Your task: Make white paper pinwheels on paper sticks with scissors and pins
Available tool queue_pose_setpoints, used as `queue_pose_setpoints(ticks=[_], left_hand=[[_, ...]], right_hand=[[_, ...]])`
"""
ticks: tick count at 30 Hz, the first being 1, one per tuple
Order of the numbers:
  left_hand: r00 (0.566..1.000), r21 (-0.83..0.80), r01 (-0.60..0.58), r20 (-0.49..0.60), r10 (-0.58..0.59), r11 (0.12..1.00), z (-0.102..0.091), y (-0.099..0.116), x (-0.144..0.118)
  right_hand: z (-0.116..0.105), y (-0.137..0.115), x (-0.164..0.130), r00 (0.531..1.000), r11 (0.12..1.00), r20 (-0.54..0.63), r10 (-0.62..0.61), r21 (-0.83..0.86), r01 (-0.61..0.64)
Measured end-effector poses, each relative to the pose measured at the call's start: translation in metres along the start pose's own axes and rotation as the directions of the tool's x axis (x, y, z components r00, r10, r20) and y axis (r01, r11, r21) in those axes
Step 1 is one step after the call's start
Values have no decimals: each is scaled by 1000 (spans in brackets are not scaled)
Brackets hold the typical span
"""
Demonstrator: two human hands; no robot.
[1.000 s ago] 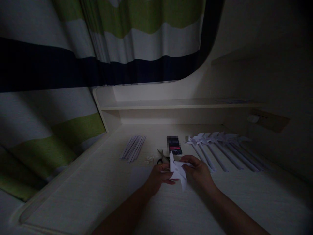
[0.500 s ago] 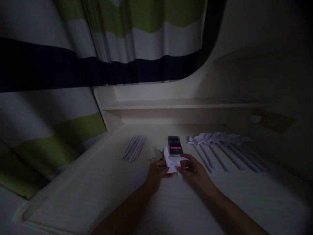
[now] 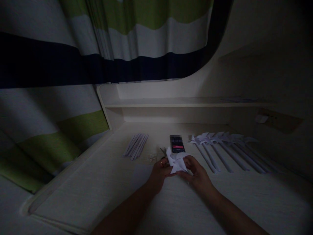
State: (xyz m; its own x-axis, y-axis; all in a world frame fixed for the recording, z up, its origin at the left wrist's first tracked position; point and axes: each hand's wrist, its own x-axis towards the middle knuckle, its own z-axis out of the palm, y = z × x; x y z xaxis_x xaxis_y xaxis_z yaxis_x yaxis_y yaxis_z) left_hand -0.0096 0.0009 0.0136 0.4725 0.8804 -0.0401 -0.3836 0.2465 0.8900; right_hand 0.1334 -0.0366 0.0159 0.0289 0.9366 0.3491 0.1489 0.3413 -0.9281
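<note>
A white paper pinwheel [image 3: 178, 162] with folded blades is held between both hands above the desk. My left hand [image 3: 160, 171], with a ring on one finger, grips its left side, thumb at the front. Around the right and lower edge are the closed fingers of my right hand [image 3: 194, 171]. Scissors [image 3: 163, 151] lie just beyond my left hand, their blades pointing away and their handles hidden. Behind the pinwheel lies a phone [image 3: 178, 147] with a lit screen. Some small pale bits [image 3: 152, 157] rest left of the scissors.
A bundle of white paper sticks [image 3: 136, 146] lies at the left. Several finished-looking pinwheels on sticks [image 3: 223, 147] lie in a row at the right. A white paper sheet [image 3: 141, 174] is beside my left forearm. A shelf [image 3: 171, 102] runs along the back, below a striped curtain [image 3: 151, 42].
My right hand has shifted its grip on the pinwheel, its thumb now lower along the bottom edge. The pinwheel's blades look more spread. The whole view has shifted slightly.
</note>
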Motion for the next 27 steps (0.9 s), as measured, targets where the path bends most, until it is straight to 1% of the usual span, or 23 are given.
queue_pose_setpoints(ticks=[4,5,8,10,14,17,20,23,25,27], left_hand=[[998,-36,-3,69,5,999,3,2,-1],[998,-33,6,71,-3,999,3,2,-2],[998,-2,29,50,-29,1000,3,1,-1],[999,14,20,47,-21,1000,2,1,0],[998,56,10,54,-13,998,1,0,1],[998,82,41,37,-44,996,2,2,-1],[998,80,58,28,-60,995,3,6,-2],[997,67,52,61,-56,996,1,11,-3],[997,66,32,68,-37,997,-1,14,-3],[999,71,2,45,-5,997,-3,14,-2]], right_hand=[[2,5,-2,998,999,-63,28,35,-25],[2,5,-2,997,999,-76,32,37,-29],[2,6,-2,997,999,-66,35,18,-34],[1,5,-2,998,999,-54,44,1,-44],[1,1,-1,994,998,-90,62,7,-61],[3,0,-1,998,999,-42,44,23,-43],[3,1,0,998,997,-52,37,75,-33],[1,3,1,993,988,-97,63,147,-48],[0,4,2,993,980,-79,85,185,-69],[0,5,2,994,975,-47,97,203,-86]])
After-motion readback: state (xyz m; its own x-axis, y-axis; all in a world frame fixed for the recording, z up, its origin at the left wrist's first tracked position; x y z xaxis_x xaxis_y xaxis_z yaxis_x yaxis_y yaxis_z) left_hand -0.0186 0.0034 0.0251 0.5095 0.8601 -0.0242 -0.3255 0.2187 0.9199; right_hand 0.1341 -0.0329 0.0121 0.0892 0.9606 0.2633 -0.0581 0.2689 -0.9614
